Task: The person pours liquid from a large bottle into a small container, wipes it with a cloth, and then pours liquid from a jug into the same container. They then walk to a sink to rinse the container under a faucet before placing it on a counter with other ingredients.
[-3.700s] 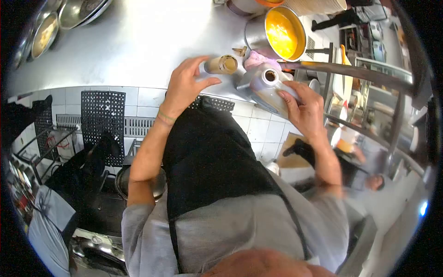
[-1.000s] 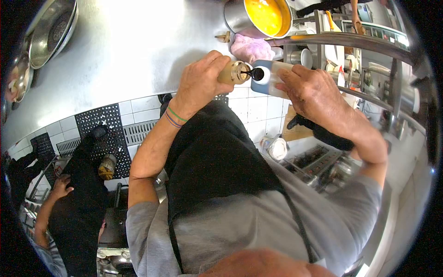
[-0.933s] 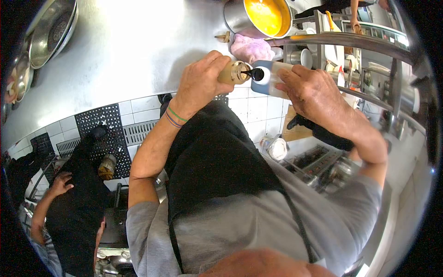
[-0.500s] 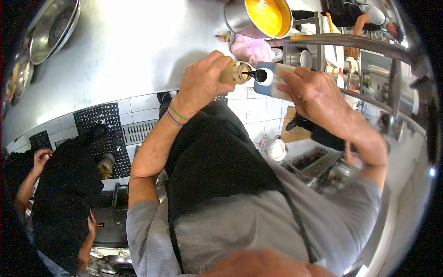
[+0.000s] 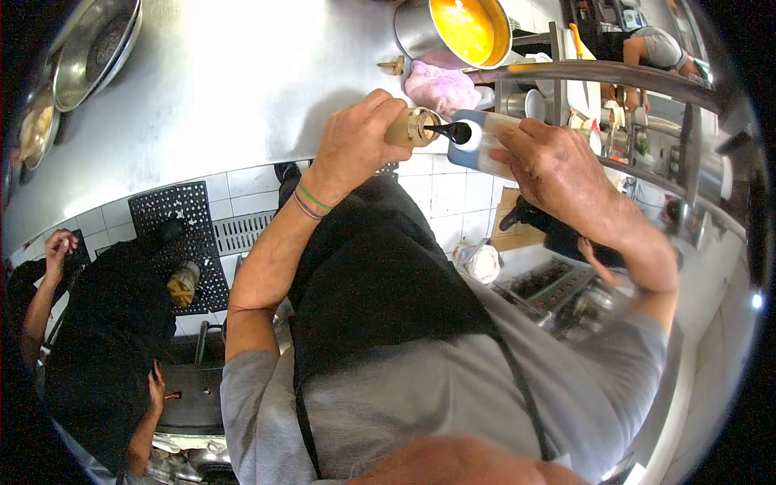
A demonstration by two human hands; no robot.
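My left hand (image 5: 360,139) is closed around a small yellowish bottle (image 5: 404,129), tilted with its open mouth facing right. In my right hand (image 5: 554,158) is a larger translucent plastic bottle (image 5: 493,145) with a white neck, tipped on its side. A dark liquid (image 5: 446,131) runs from its neck into the mouth of the small bottle. The two mouths are close but apart. Just beyond them a crumpled pink cloth (image 5: 440,87) lies on the steel counter (image 5: 242,97). Behind the cloth stands a metal pot (image 5: 416,36) holding bright yellow-orange liquid.
Metal bowls (image 5: 95,56) sit at the counter's left end. A curved steel rail (image 5: 622,73) runs along the right, with shelves behind. Co-workers stand at lower left, one with a raised hand (image 5: 58,250), and at upper right. A black perforated mat (image 5: 182,218) covers part of the tiled floor.
My hands have barely moved; the dark liquid still runs between the bottles. At lower left the co-worker's hand has shifted left and up. The upper-right co-worker has also moved.
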